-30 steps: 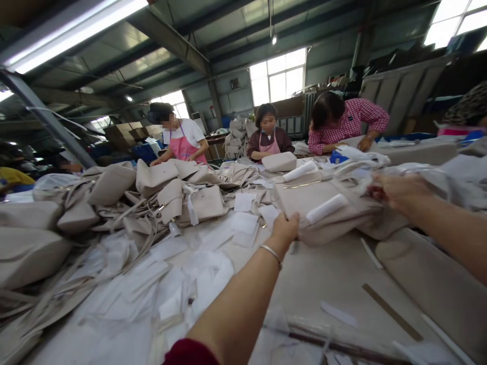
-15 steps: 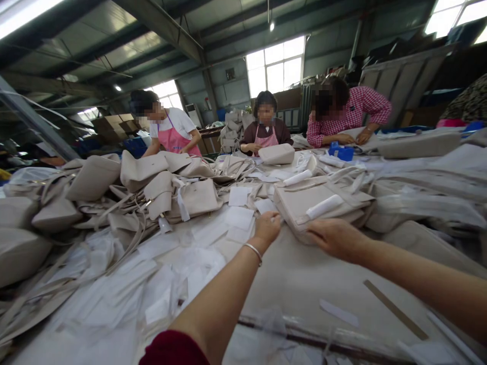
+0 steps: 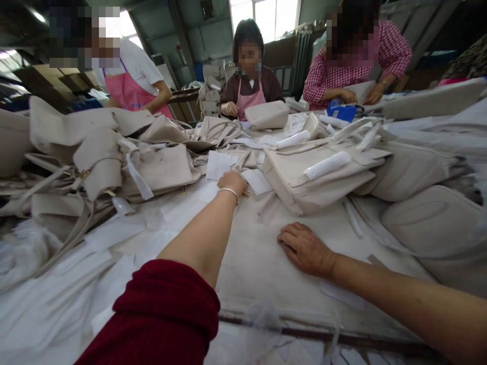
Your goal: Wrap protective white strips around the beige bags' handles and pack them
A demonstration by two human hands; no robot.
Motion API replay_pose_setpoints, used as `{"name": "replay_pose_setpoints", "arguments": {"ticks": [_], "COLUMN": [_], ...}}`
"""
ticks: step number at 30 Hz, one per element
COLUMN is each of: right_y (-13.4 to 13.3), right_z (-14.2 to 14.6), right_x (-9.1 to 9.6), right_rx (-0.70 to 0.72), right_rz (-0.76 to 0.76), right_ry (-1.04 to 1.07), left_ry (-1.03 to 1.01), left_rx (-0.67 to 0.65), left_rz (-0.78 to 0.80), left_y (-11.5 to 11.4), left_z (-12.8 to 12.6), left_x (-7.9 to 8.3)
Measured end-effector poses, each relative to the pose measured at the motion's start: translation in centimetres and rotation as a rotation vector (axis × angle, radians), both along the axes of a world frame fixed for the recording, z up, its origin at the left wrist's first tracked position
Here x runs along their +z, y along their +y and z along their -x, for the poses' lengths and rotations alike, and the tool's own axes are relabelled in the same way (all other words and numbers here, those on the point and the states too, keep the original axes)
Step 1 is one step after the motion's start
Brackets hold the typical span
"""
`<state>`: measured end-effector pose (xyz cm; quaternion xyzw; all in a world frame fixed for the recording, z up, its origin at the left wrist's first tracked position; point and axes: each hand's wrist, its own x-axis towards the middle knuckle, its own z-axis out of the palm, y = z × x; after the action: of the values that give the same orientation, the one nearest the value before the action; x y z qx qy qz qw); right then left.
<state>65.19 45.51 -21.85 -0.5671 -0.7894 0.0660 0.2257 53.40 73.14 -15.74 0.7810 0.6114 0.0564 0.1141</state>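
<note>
My left hand (image 3: 233, 183) reaches far over the table, its fingers closed round a beige bag strap (image 3: 242, 160); a small gold metal fitting (image 3: 247, 193) shows beside the palm. My right hand (image 3: 304, 247) rests on the table surface (image 3: 262, 263), fingers a little bent and holding nothing. Beyond it lies a beige handbag (image 3: 319, 177) on its side, with a white-wrapped handle (image 3: 327, 165) across the top. White paper sheets (image 3: 219, 165) lie close to my left hand.
Beige bags and flaps (image 3: 160, 170) are heaped on the left, and more bags (image 3: 437, 218) are piled on the right. Loose white wrapping (image 3: 72, 289) covers the near left. Across the table three people work, one in a striped apron (image 3: 249, 99). A blue object (image 3: 341, 110) stands near the right-hand person.
My right hand has left the handbag and come down nearer on the table. My left hand has moved left and away from the bag, onto a strap. The view has tilted down.
</note>
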Motion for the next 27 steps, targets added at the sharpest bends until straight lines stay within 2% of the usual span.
{"name": "replay_pose_setpoints", "arguments": {"ticks": [3,5,8,11,15,19,21,23,25,27], "right_y": [0.1,0.1,0.0,-0.3,-0.5,-0.2,0.1,0.4,0.6,0.9], "right_z": [-0.2,-0.3,-0.4,-0.3,-0.3,-0.5,-0.5,-0.2,0.3,1.1], "right_x": [0.0,-0.1,-0.1,0.0,0.0,-0.2,-0.1,0.0,0.4,0.9], "right_rx": [-0.001,0.0,-0.004,-0.009,-0.011,-0.036,-0.079,-0.145,-0.245,-0.369], "right_rz": [0.003,-0.003,-0.01,-0.015,-0.029,0.048,0.11,0.144,0.161,0.177], "right_ry": [0.021,0.039,0.057,0.052,0.079,0.223,0.289,0.31,0.306,0.293], "left_ry": [0.104,0.161,0.238,0.311,0.397,0.451,0.464,0.443,0.375,0.333], "left_rx": [-0.015,-0.068,-0.127,-0.17,-0.231,-0.254,-0.239,-0.257,-0.309,-0.41], "left_rz": [0.002,0.0,-0.028,-0.072,-0.119,-0.131,-0.128,-0.108,-0.074,-0.098], "left_y": [0.6,0.6,0.0,-1.7,-6.4,-13.9,-18.3,-23.0,-27.4,-31.3], "left_z": [-0.1,0.2,1.7,4.6,11.2,19.7,24.0,28.1,31.7,34.5], "left_x": [-0.2,0.5,2.8,6.0,9.9,12.3,12.3,11.2,8.8,5.7]}}
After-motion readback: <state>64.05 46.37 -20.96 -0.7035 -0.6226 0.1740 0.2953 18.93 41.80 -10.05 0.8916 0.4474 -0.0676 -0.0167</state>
